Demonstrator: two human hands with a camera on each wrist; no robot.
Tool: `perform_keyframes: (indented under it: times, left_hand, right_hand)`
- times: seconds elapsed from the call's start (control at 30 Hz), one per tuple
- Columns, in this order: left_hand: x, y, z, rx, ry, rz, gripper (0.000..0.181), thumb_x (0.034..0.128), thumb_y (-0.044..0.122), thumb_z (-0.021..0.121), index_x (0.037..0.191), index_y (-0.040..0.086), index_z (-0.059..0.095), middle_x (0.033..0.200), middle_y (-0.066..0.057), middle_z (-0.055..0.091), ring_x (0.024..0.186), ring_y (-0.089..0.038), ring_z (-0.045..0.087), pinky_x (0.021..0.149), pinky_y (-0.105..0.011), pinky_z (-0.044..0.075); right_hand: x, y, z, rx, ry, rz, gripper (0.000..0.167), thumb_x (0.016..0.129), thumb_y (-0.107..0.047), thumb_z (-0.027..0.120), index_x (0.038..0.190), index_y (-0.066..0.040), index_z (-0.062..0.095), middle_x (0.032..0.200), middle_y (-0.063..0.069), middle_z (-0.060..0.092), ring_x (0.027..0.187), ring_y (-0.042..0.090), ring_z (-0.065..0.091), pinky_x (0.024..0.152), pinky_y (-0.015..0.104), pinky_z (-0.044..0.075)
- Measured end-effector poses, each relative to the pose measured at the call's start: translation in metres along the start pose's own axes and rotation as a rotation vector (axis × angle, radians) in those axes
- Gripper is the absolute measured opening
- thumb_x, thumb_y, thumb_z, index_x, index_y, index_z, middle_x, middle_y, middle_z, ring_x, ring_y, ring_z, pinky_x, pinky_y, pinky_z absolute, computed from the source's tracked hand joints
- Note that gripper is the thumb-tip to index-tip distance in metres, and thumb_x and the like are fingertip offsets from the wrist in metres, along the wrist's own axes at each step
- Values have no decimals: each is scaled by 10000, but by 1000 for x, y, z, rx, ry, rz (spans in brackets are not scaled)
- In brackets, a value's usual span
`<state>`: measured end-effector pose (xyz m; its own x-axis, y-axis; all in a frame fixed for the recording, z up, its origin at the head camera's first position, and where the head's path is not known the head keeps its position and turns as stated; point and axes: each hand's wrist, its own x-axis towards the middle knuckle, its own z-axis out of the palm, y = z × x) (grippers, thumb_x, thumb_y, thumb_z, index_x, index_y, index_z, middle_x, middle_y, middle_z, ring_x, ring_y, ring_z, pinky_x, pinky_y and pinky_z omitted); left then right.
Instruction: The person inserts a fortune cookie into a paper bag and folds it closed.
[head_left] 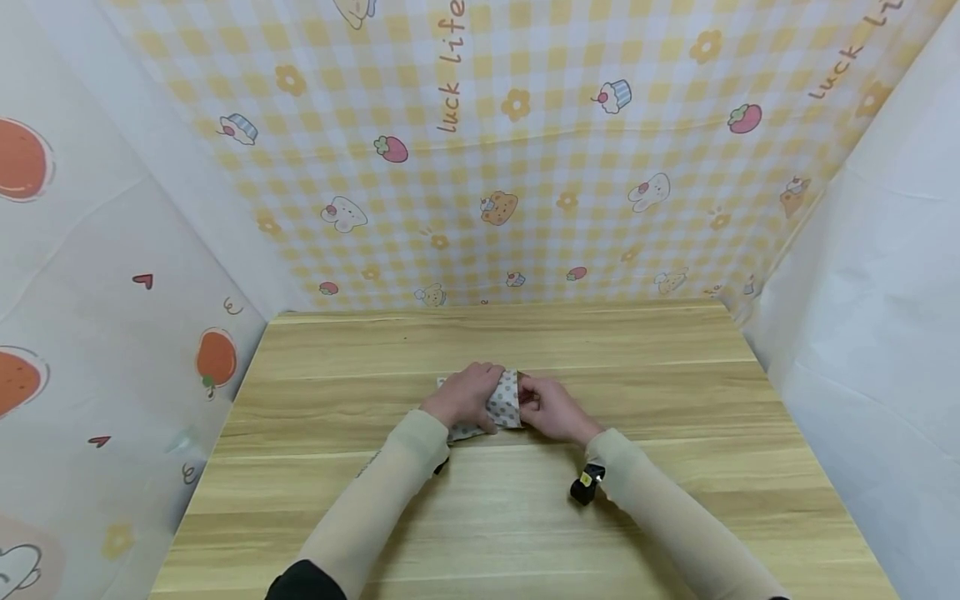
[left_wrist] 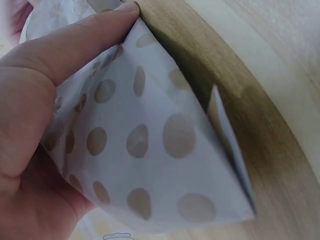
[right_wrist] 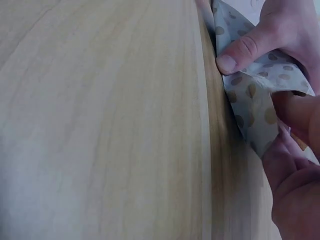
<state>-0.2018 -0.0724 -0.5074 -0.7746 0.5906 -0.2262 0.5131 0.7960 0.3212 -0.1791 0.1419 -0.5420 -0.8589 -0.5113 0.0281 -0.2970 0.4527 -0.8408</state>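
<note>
A white paper packet (head_left: 506,402) with grey-brown polka dots lies near the middle of the table. My left hand (head_left: 467,395) grips it from above, thumb on the near edge and fingers over the far side. In the left wrist view, one end of the dotted paper (left_wrist: 137,142) comes to a folded point, with a loose flap standing off beside it. At the packet's right end, my right hand (head_left: 555,410) pinches the paper's edge between thumb and curled fingers. The right wrist view shows that end gaping, with a brown patch partly visible inside; what it is stays hidden.
The wood-grain table (head_left: 337,367) spreads around both hands. A yellow checked cloth (head_left: 450,183) hangs at the back, with white sheets on the left and right (head_left: 862,250). A small black device (head_left: 587,485) is worn at my right wrist.
</note>
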Motion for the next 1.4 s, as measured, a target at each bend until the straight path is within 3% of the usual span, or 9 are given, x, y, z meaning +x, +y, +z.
perform_keyframes:
  times: [0.1, 0.33, 0.63, 0.97, 1.23, 1.4]
  left_hand:
    - [-1, 0, 0, 2, 4, 5, 966, 717, 349, 989, 1495, 86, 481, 1409, -84, 587, 1300, -269, 544, 1096, -436, 493]
    - [-3, 1, 0, -25, 6, 35, 970, 743, 350, 975, 1509, 57, 458, 1396, -104, 578, 1267, -273, 540, 1101, -422, 481]
    - [-1, 0, 2, -13, 18, 52, 879, 769, 333, 949, 1467, 59, 491, 1370, -97, 591, 1245, -269, 546, 1065, -422, 503]
    - [1, 2, 2, 7, 32, 76, 803, 776, 322, 938, 1416, 74, 521, 1331, -80, 612, 1192, -252, 566, 1011, -420, 526]
    - [2, 6, 2, 22, 52, 94, 641, 798, 285, 901, 1310, 89, 569, 1281, -73, 634, 1139, -250, 589, 910, -435, 554]
    - [3, 7, 3, 40, 54, 97, 589, 790, 273, 905, 1256, 108, 585, 1247, -55, 651, 1121, -234, 601, 885, -421, 555]
  right_hand:
    - [-1, 0, -2, -21, -40, -23, 256, 866, 92, 671, 1082, -42, 698, 1050, 79, 715, 902, 144, 675, 784, 266, 591]
    - [3, -1, -4, -93, -70, 7, 200, 895, 49, 729, 1072, -42, 719, 1013, 42, 719, 900, 129, 676, 808, 266, 587]
    - [3, 3, -6, -11, -117, -24, 218, 939, 40, 692, 1144, -27, 724, 1079, 59, 742, 979, 165, 723, 877, 286, 599]
    - [2, 5, -12, 52, -224, -19, 225, 1008, -19, 672, 1224, -44, 726, 1167, 48, 740, 1079, 165, 718, 940, 309, 586]
    - [2, 3, -9, -27, -266, -43, 134, 988, 10, 621, 1016, -63, 730, 975, -5, 707, 906, 107, 627, 862, 297, 535]
    - [2, 5, -7, -68, -254, -46, 185, 991, 36, 584, 1046, -61, 731, 1009, 5, 713, 935, 112, 626, 895, 312, 536]
